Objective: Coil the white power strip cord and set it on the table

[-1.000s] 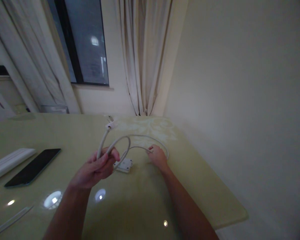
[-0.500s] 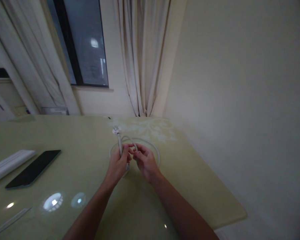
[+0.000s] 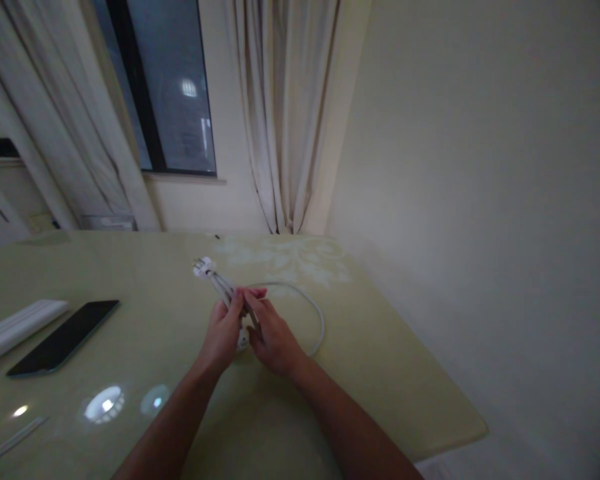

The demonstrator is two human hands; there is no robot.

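A white power cord (image 3: 316,313) runs in a wide loop over the tabletop and up into my hands. Its three-pin plug (image 3: 203,267) sticks out beyond my left hand (image 3: 224,328), pointing to the far left. That hand is closed around the folded cord just below the plug. My right hand (image 3: 275,337) meets it, with fingers closed on another stretch of the cord against the bundle. Under the hands, part of a white object (image 3: 242,340) shows, perhaps a power strip's end; most of it is hidden.
A glossy pale green table (image 3: 380,373) spreads around, its right edge near the wall. To the left lie a dark flat tablet-like slab (image 3: 65,339) and a long white object (image 3: 23,328). A thin white strip (image 3: 13,441) lies at the near left. Curtains (image 3: 287,120) hang behind.
The plug has swung from upright to tilted left, and both hands have shifted slightly left. My right hand has come over against the left one, bringing the cord onto the bundle.
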